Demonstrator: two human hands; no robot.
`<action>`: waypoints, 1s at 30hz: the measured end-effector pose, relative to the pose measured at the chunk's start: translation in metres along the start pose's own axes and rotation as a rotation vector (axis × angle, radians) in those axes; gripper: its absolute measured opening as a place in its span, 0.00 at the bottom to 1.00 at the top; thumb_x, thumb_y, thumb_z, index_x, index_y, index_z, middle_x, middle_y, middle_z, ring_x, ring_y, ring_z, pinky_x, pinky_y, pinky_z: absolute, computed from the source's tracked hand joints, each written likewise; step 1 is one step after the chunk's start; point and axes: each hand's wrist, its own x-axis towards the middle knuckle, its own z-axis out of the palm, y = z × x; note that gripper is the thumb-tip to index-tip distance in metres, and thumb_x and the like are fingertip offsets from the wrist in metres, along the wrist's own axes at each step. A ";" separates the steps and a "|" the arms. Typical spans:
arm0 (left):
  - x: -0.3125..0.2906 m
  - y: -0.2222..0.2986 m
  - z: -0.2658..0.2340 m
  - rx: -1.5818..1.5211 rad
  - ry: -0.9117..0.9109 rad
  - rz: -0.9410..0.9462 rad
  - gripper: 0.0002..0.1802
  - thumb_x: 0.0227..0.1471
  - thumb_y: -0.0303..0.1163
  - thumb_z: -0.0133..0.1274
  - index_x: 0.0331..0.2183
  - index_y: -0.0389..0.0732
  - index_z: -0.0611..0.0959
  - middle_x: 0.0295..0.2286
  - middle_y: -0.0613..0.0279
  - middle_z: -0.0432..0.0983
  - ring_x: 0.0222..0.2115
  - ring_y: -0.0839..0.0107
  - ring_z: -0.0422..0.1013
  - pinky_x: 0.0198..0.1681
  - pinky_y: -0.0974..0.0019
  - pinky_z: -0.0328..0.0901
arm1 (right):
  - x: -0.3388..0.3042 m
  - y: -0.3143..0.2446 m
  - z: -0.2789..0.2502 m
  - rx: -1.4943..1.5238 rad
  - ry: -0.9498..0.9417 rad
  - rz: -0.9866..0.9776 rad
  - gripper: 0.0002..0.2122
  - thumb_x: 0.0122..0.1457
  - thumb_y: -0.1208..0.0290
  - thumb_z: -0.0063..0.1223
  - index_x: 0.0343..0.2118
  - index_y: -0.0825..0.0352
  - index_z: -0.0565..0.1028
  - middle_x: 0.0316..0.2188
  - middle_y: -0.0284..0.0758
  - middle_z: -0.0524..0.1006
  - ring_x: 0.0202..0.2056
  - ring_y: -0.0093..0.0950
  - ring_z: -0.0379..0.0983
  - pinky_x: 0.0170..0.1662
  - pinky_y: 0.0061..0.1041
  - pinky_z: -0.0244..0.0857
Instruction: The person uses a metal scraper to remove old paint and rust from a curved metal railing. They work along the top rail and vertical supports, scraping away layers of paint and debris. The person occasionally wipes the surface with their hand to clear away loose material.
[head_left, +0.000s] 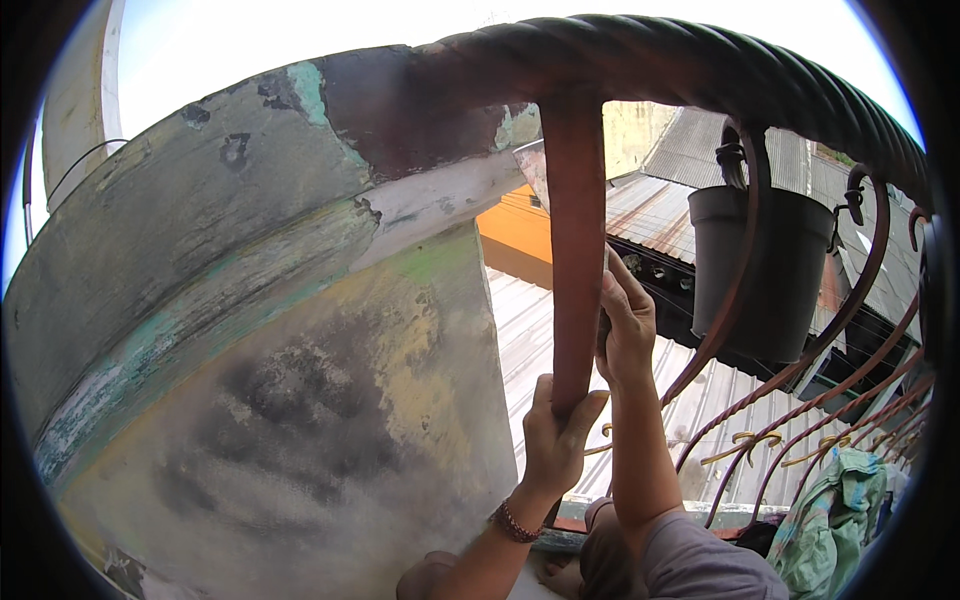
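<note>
A flat reddish-brown railing post (578, 240) runs down from the thick twisted handrail (690, 65). My left hand (560, 440), with a braided bracelet at its wrist, is wrapped round the lower part of this post, thumb on its right side. Higher up, my right hand (630, 325) is closed against the post's right edge, fingers pointing upward. A dark sliver shows between its fingers and the post; what it is I cannot make out. The post hides part of the right fingertips.
Close on the left stands a wall (300, 400) with worn, peeling paint. A dark plant pot (745, 270) hangs at the right beside curved railing bars (720, 340). Green cloth (830, 520) drapes at the lower right. Beyond lie corrugated roofs (520, 330).
</note>
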 end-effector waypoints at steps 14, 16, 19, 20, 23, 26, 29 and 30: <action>0.002 0.005 -0.011 -0.080 -0.191 -0.043 0.15 0.60 0.35 0.56 0.40 0.36 0.70 0.28 0.71 0.69 0.28 0.86 0.61 0.29 0.77 0.59 | 0.021 0.004 -0.002 -0.050 -0.001 -0.056 0.21 0.64 0.68 0.54 0.57 0.72 0.69 0.19 0.29 0.73 0.13 0.08 0.55 0.14 0.11 0.48; 0.002 0.008 -0.009 -0.103 -0.184 -0.055 0.15 0.60 0.34 0.56 0.40 0.36 0.70 0.27 0.71 0.69 0.28 0.86 0.61 0.29 0.77 0.59 | 0.018 -0.007 0.003 -0.081 0.003 -0.021 0.21 0.63 0.68 0.54 0.57 0.73 0.69 0.18 0.30 0.72 0.12 0.08 0.56 0.14 0.10 0.48; 0.003 0.006 -0.012 -0.106 -0.199 -0.060 0.14 0.60 0.32 0.55 0.40 0.36 0.70 0.27 0.71 0.69 0.27 0.85 0.62 0.29 0.76 0.60 | 0.005 -0.026 0.011 -0.166 0.057 0.058 0.20 0.63 0.69 0.54 0.55 0.72 0.71 0.17 0.29 0.72 0.12 0.08 0.56 0.13 0.10 0.47; 0.003 0.005 -0.012 -0.107 -0.202 -0.053 0.13 0.60 0.32 0.55 0.40 0.36 0.70 0.27 0.71 0.69 0.27 0.85 0.62 0.29 0.76 0.60 | 0.004 -0.032 0.013 -0.191 0.070 0.062 0.19 0.63 0.68 0.54 0.55 0.72 0.72 0.17 0.29 0.72 0.12 0.08 0.56 0.13 0.10 0.47; 0.004 0.004 -0.012 -0.102 -0.205 -0.038 0.12 0.59 0.31 0.56 0.39 0.37 0.70 0.26 0.71 0.69 0.26 0.85 0.62 0.28 0.76 0.60 | 0.002 -0.045 0.019 -0.253 0.105 0.074 0.19 0.62 0.67 0.55 0.53 0.71 0.73 0.16 0.29 0.72 0.12 0.09 0.57 0.13 0.11 0.47; 0.005 0.003 -0.011 -0.093 -0.203 -0.025 0.12 0.59 0.30 0.56 0.38 0.38 0.70 0.26 0.70 0.69 0.26 0.85 0.62 0.28 0.76 0.60 | -0.002 -0.050 0.026 -0.295 0.137 0.091 0.19 0.62 0.65 0.56 0.52 0.70 0.74 0.15 0.30 0.71 0.11 0.09 0.57 0.13 0.11 0.47; 0.005 0.000 -0.012 -0.107 -0.207 -0.020 0.12 0.59 0.30 0.56 0.38 0.38 0.70 0.26 0.70 0.69 0.26 0.85 0.63 0.29 0.76 0.61 | -0.010 -0.051 0.028 -0.328 0.193 0.109 0.19 0.62 0.65 0.56 0.52 0.69 0.75 0.16 0.30 0.72 0.11 0.09 0.57 0.13 0.11 0.46; 0.005 0.000 -0.011 -0.115 -0.207 -0.029 0.12 0.58 0.30 0.56 0.38 0.38 0.70 0.27 0.70 0.70 0.26 0.85 0.63 0.29 0.76 0.61 | -0.010 -0.053 0.029 -0.342 0.184 0.109 0.19 0.62 0.64 0.56 0.52 0.69 0.75 0.16 0.30 0.72 0.11 0.09 0.58 0.13 0.12 0.47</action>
